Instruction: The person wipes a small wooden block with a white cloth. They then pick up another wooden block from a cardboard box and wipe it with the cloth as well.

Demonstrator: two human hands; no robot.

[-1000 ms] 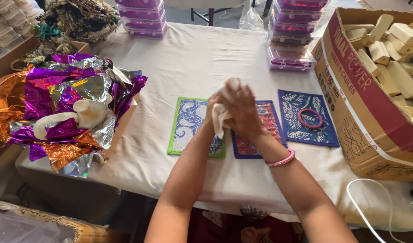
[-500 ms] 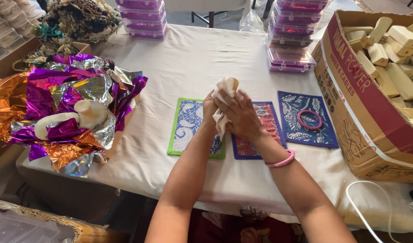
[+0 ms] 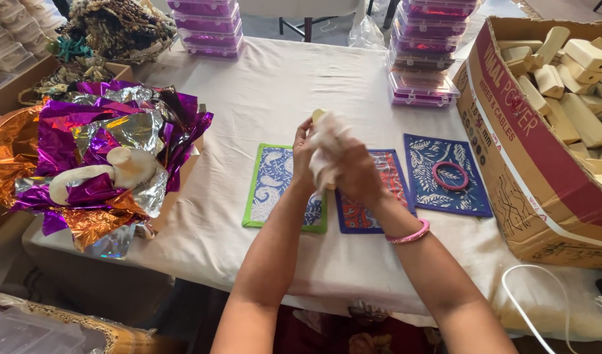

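Now both hands, left hand (image 3: pixel 305 145) and right hand (image 3: pixel 356 176), press together around a pale block (image 3: pixel 318 116) half wrapped in white cloth (image 3: pixel 327 141), above the patterned mats (image 3: pixel 280 187); wrapping seems unfinished, and a cardboard box (image 3: pixel 510 131) beyond holds many bare blocks.

A matt cream cloth (image 3: pixel 274 98) covers the table. Left of centre, crinkled foil (image 3: pixel 104 131) shines glossy purple, silver and orange. The three mats (image 3: pixel 274 187) at centre look like printed fabric, matt. At the right edge, a rough cardboard box (image 3: pixel 524 164) holds pale, smooth wooden blocks (image 3: pixel 576 72). Along the top, stacked boxes (image 3: pixel 422 59) are glossy clear plastic.
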